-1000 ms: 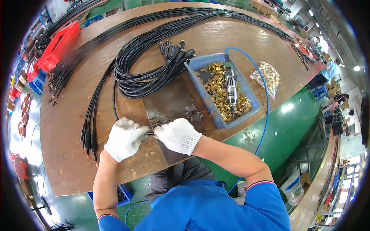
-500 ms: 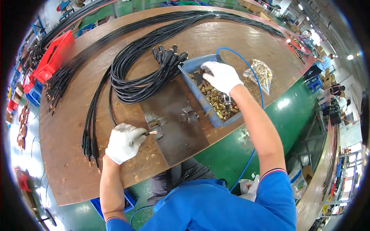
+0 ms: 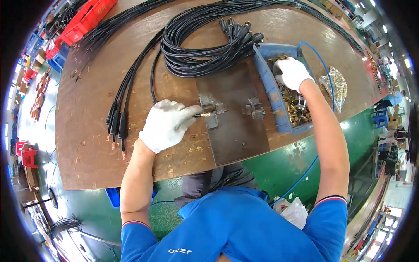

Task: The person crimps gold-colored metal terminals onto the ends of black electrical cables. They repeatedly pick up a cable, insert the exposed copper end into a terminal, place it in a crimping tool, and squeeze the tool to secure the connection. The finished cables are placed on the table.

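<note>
My left hand (image 3: pixel 168 124), in a white glove, is closed round the end of a black cable. The cable's bare copper tip (image 3: pixel 205 115) pokes out past the fingers, by the metal bracket pieces (image 3: pixel 211 120) on a dark plate (image 3: pixel 238 144). My right hand (image 3: pixel 293 74), also gloved, reaches into a blue bin (image 3: pixel 275 107) of small brass fittings (image 3: pixel 288 97). Its fingers curl down among them, and whatever they grip is hidden. Below that wrist, a silver cylindrical tool (image 3: pixel 300 103) lies on the fittings.
Coiled black cables (image 3: pixel 183 56) lie beyond the plate, and several cable ends (image 3: pixel 117 124) rest left of my left hand. A bag of brass parts (image 3: pixel 336 89) and a blue hose (image 3: pixel 326 65) are right of the bin. A red crate (image 3: pixel 87 19) stands far left.
The whole view has shifted, so the table sits higher and further right. My right hand is slightly lower in the bin. My left hand keeps hold of the cable near the plate's edge.
</note>
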`<act>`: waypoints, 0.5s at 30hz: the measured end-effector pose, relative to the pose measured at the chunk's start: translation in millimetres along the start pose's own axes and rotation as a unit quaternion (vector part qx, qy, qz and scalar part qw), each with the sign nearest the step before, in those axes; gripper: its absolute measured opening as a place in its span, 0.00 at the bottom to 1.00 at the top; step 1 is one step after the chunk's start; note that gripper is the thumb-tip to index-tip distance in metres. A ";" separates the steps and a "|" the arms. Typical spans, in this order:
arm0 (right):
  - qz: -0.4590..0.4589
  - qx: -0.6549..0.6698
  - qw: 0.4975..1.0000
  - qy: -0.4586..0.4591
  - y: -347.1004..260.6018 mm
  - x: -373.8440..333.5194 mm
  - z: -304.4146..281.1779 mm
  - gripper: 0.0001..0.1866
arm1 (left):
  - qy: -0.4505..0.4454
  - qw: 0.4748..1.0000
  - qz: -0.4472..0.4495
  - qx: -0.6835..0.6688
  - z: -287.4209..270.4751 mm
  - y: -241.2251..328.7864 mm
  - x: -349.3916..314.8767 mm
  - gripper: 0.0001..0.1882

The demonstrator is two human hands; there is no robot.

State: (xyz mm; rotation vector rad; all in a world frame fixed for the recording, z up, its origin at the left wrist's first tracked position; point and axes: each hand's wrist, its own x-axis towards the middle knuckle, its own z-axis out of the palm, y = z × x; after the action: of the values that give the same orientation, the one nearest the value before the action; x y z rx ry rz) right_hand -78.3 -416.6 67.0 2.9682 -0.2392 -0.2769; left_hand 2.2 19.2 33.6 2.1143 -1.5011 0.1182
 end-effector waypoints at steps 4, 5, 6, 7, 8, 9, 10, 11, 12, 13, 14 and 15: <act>0.004 0.109 0.985 0.135 5.2 -2.7 2.2 0.13 | -0.006 1.000 0.005 0.005 0.3 2.1 2.9 0.20; 0.021 0.208 0.956 0.207 7.9 -7.9 0.7 0.11 | -0.005 1.000 0.014 0.010 1.2 0.9 4.3 0.22; 0.020 0.216 0.941 0.259 9.7 -19.7 -13.3 0.11 | -0.005 0.999 0.027 0.017 1.3 2.0 7.7 0.23; 0.041 0.394 0.886 0.243 11.0 -24.6 -16.2 0.12 | -0.003 0.999 0.029 0.016 2.3 1.1 7.1 0.24; 0.064 0.558 0.798 0.218 11.3 -31.6 -19.0 0.14 | -0.002 0.999 0.031 0.015 3.6 0.6 7.1 0.25; 0.058 0.618 0.758 0.200 -5.0 -37.8 -27.3 0.15 | -0.002 0.999 0.029 0.014 5.4 -1.9 4.2 0.26; 0.052 0.674 0.714 0.182 -32.4 -48.3 -40.5 0.17 | 0.000 1.000 0.023 0.017 5.7 -3.8 0.3 0.26; 0.049 0.725 0.666 0.166 -56.2 -59.3 -47.9 0.18 | 0.003 1.000 0.021 0.019 5.6 -5.2 -2.2 0.26; 0.025 0.728 0.667 0.156 -70.1 -69.8 -47.1 0.22 | 0.006 1.000 0.025 0.018 7.8 -6.6 -1.0 0.26; 0.032 0.749 0.645 0.151 -91.7 -77.9 -46.3 0.18 | 0.010 1.000 0.022 0.015 7.7 -6.2 -0.6 0.26; 0.042 0.778 0.616 0.118 -104.2 -84.0 -39.1 0.18 | 0.013 1.000 0.019 0.013 6.7 -5.6 0.1 0.26; 0.025 0.817 0.567 0.105 -115.8 -84.8 -26.5 0.18 | 0.015 1.000 0.018 0.011 6.5 -4.9 1.8 0.25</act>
State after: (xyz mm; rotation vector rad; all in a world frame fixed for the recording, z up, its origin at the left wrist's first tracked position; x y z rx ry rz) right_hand -138.8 -285.4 88.2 4.6624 -1.0168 0.8778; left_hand 5.8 15.7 26.9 2.0932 -1.5268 0.1802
